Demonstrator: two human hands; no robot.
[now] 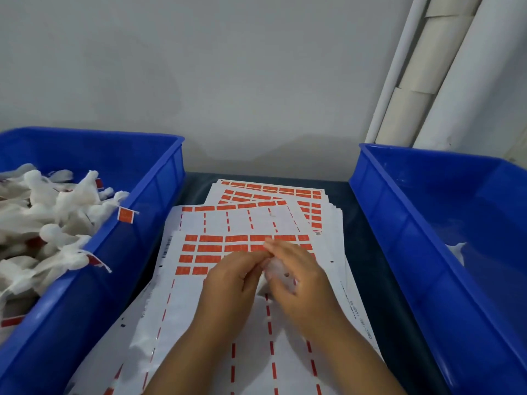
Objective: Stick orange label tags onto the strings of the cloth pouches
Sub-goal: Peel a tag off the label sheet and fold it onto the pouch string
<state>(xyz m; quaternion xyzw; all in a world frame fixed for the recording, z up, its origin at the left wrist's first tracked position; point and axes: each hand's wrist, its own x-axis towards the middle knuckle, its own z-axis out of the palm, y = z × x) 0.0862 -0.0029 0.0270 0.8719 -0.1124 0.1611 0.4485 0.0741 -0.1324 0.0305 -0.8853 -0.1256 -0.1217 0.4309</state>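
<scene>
While both hands meet over the glossy white label sheet point(228, 252) of orange rectangular tags, the right hand point(296, 269) fingers curl round a soft white cloth pouch point(275, 269); the left hand point(233, 276) fingers pinch at its top. Left of them, a blue plastic bin point(114, 252) holds crumpled tagged pouches point(57, 218).

Pouch point(275, 270) mostly hidden behind blurred fingers point(273, 246); left bin point(94, 269) cropped.

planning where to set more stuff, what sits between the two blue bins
In the head view, overlapping label sheets cover the dark table between the left bin and right bin; both hands work over them.
</scene>
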